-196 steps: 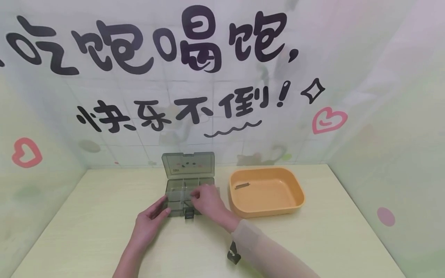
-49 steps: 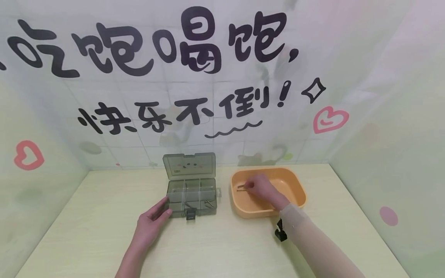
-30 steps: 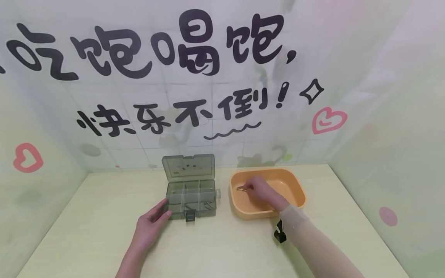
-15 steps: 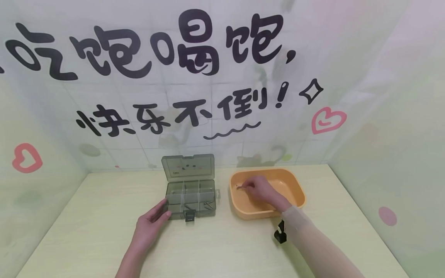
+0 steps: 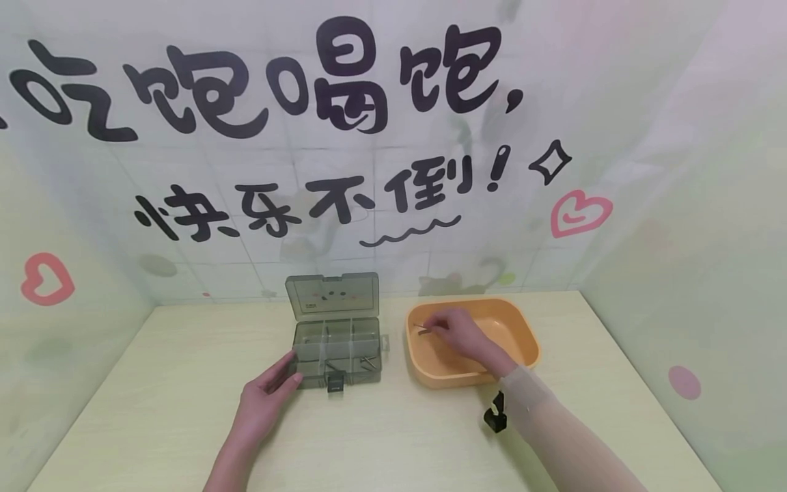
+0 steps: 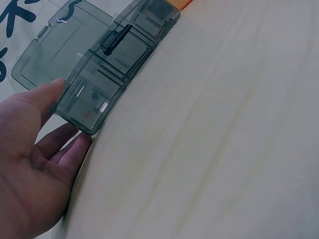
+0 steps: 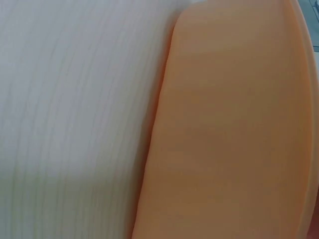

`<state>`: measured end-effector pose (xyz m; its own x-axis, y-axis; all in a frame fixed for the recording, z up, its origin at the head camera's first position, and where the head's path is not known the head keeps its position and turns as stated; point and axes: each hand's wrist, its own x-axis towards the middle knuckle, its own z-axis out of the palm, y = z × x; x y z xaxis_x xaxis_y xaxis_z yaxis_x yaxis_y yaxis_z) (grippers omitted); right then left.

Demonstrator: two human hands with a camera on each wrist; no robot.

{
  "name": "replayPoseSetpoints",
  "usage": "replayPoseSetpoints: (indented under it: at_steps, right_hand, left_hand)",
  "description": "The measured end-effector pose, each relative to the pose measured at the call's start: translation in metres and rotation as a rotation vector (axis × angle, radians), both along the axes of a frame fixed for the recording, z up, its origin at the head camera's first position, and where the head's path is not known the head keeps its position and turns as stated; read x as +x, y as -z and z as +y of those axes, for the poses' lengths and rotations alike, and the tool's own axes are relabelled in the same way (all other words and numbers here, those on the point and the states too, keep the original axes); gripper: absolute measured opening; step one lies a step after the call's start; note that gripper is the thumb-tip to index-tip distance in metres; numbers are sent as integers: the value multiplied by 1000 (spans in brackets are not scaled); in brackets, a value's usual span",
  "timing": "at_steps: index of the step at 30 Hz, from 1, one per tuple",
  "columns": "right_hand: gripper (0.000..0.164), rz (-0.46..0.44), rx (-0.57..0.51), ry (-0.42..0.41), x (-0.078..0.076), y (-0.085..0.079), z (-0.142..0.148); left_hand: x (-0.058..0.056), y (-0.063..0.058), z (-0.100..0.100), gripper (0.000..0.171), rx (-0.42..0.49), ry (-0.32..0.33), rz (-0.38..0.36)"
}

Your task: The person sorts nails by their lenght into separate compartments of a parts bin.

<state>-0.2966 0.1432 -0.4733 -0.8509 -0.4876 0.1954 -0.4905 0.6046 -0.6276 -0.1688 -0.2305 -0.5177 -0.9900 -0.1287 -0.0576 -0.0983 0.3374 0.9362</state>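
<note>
Pinching, in the fingers of the right hand [image 5: 458, 333], apparently a thin screw [image 5: 420, 326], inside the tray [image 5: 443, 377] near its left end. Seemingly left there, just beneath the fingertips: another screw [image 5: 425, 333]. Already placed, well apart from that pinch: more screws [image 5: 368, 363], in the front middle and front right compartments of the open box [image 5: 312, 377]. Gripping the box at its left end with the left hand [image 5: 263, 400].
</note>
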Motion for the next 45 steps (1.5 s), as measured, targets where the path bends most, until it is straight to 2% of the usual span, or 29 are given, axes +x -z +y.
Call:
replayPoseSetpoints:
  at_steps: [6, 17, 26, 33, 45]
  right_hand:
    - [12, -29, -27, 14, 3, -4, -5]
    - [16, -32, -80, -19, 7, -10, -17]
    - [14, -3, -77, -39, 12, -14, -29]
    - [14, -29, -74, -48, 18, -18, -41]
    - [16, 17, -73, -74, 21, -22, -64]
  left_hand:
    - [-1, 0, 0, 60, 2, -2, -4]
    - [0, 1, 0, 60, -5, 1, 2]
    - [0, 2, -1, 61, -3, 7, 18]
    - [0, 1, -1, 60, 7, 5, 14]
    - [1, 0, 0, 60, 15, 4, 11]
